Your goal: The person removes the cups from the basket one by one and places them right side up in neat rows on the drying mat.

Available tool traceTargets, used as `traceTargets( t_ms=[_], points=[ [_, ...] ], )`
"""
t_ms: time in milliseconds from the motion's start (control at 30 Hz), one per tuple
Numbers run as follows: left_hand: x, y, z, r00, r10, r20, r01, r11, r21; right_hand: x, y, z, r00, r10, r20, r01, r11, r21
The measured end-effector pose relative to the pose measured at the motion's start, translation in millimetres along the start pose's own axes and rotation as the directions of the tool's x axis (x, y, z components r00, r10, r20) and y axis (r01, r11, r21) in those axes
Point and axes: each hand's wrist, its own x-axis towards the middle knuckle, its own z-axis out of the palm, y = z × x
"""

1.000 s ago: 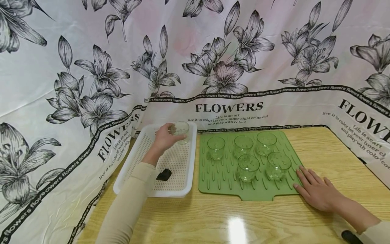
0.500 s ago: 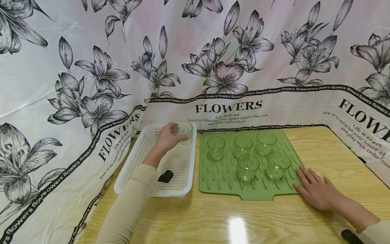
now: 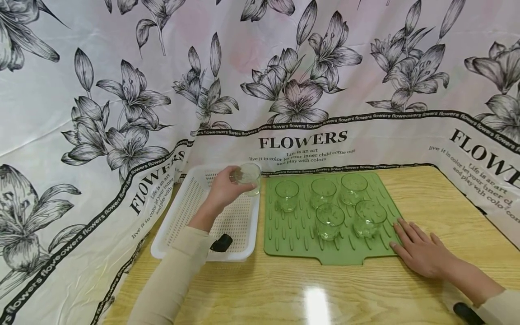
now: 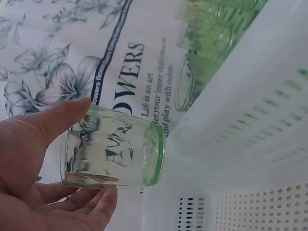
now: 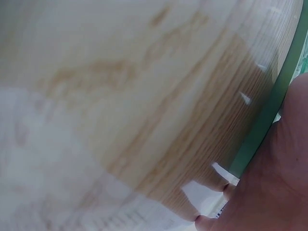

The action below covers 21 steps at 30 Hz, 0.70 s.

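Note:
Over the right rim of a white perforated basket (image 3: 162,234), my left hand (image 3: 224,187) grips a clear drinking glass (image 3: 248,177) between thumb and fingers. In the left wrist view the glass (image 4: 113,149) lies across the hand, its greenish base toward the basket wall. My right hand (image 3: 426,253) lies flat with fingers spread at the right edge of a green drying mat (image 3: 292,246), its fingertips touching the edge. Several similar glasses stand upright on the mat, among them a front glass (image 3: 330,222) and a right glass (image 3: 369,219).
Inside the basket's near end a small black object (image 3: 221,243) shows; its kind is unclear. The wooden table (image 3: 284,289) extends in front of the mat. A flower-print curtain (image 3: 227,104) hangs close behind and to the left.
My left hand has shifted slightly to the right with the glass, bringing it from inside the basket to over its right rim. The right hand has stayed in place.

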Motion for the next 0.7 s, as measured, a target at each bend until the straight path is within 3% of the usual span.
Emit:
traceTargets(
  t_ms=[700],
  points=[
    [-33.7, 8.2, 34.7, 0.996, 0.059, 0.068, -0.051, 0.992, -0.113, 0, -4, -5, 1.0, 0.0, 0.016, 0.0, 1.0, -0.012]
  ],
)
